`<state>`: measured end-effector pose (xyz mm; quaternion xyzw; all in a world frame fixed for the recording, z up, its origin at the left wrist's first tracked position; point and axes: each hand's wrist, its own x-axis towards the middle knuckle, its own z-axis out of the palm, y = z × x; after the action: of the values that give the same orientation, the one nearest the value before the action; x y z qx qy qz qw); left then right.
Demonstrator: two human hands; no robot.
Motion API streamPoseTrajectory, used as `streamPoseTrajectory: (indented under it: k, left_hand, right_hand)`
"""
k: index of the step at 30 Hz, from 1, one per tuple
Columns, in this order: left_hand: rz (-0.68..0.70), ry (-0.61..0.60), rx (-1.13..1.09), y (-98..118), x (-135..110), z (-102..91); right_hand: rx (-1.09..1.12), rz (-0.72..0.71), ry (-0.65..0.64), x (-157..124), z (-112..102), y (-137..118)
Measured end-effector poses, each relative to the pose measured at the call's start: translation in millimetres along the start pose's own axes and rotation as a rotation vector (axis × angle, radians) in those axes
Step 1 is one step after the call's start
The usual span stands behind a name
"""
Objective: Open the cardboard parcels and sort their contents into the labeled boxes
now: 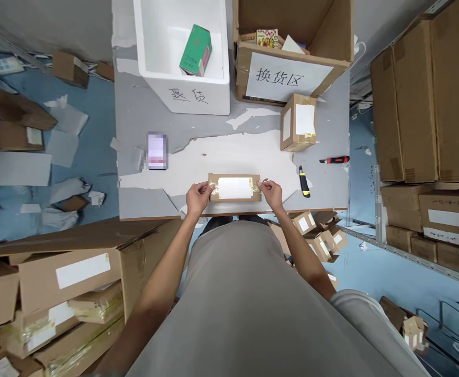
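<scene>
A flat brown cardboard parcel (234, 188) with a white label and clear tape lies at the near edge of the grey table (143, 115). My left hand (198, 196) grips its left end with fingers curled. At the parcel's right end, my right hand (271, 192) pinches it the same way. Both hands hold the parcel flat on the tabletop.
A white foam box (182, 89) holding a green carton (196, 51) stands at the back. Beside it are a labelled cardboard box (288, 78), a small parcel (298, 123), two utility knives (303, 182) (334, 159) and a phone (157, 151). Cartons crowd the floor and shelves.
</scene>
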<state>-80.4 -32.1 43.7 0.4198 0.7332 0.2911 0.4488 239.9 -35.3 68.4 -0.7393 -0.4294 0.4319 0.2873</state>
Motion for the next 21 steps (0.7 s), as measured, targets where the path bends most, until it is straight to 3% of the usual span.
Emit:
streamPoseTrajectory:
  k: [8,11,13,15,17,21]
  left_hand:
    - [-0.042,0.012,0.034,5.1,4.9,0.1]
    - [0.032,0.069,0.085,18.8,7.2,2.6]
    - [0.125,0.077,0.101,35.2,12.2,12.1]
    - [0.218,0.018,0.075,57.2,20.3,32.4]
    - [0.298,-0.096,0.031,82.9,30.9,64.8]
    - [0.362,-0.359,-0.046,134.1,58.8,154.9]
  right_hand:
    - [0.018,0.002,-0.025,0.3,5.4,4.5]
    - [0.034,-0.017,-0.043,6.7,-5.4,12.5]
    - [0.037,-0.033,0.031,21.1,-21.7,17.1]
    - [0.011,-0.043,0.161,44.9,-45.5,19.0]
    - [-0.051,-0.054,0.302,75.8,-72.7,17.2]
    - [-0.215,-0.084,0.457,142.4,-111.2,3.7]
